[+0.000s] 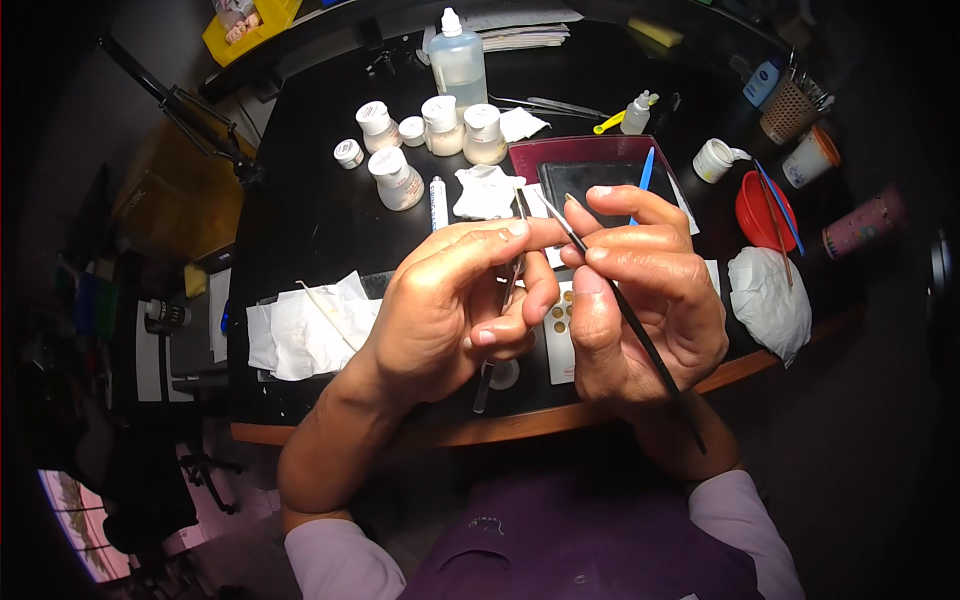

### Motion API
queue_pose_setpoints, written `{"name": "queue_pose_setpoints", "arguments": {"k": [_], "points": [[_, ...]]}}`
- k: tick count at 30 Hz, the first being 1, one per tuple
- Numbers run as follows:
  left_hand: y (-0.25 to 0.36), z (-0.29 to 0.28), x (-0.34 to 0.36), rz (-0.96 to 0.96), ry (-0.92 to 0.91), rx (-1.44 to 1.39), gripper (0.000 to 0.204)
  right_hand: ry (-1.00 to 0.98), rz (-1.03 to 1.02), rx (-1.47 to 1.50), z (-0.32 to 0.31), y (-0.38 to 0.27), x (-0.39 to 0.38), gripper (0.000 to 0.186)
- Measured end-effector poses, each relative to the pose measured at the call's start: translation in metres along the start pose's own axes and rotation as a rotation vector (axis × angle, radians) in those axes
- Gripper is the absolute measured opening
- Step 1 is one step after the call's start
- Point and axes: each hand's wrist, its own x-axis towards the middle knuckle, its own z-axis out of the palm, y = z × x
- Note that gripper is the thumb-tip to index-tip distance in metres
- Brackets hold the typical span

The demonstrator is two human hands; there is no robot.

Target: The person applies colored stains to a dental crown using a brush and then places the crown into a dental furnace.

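The right hand (650, 310) pinches a fine brush (672, 388) between thumb and fingers, and its black handle slants down toward the front edge of the table (300, 225). The left hand (440, 290) has its fingers closed around a slim tool (484, 388), which stands nearly upright. Both are held in the air above the front half of the table. The brush tip is just beside the upper end of the tool; if they touch, I cannot tell. Beneath the hands, near the front edge, lies a white card (560, 368) with round golden spots. White-lidded jars (395, 185) stand toward the back left corner. I judge the present step is delicate brush work, and the next move calls for steady wrists and very light contact.
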Motion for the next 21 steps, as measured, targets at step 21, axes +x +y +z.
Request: {"name": "queue_pose_setpoints", "arguments": {"k": [21], "points": [[0.0,0.001,0.002,-0.012,0.007,0.015,0.031,0.106,-0.07,-0.107,0.005,0.01,0.003,0.011]]}}
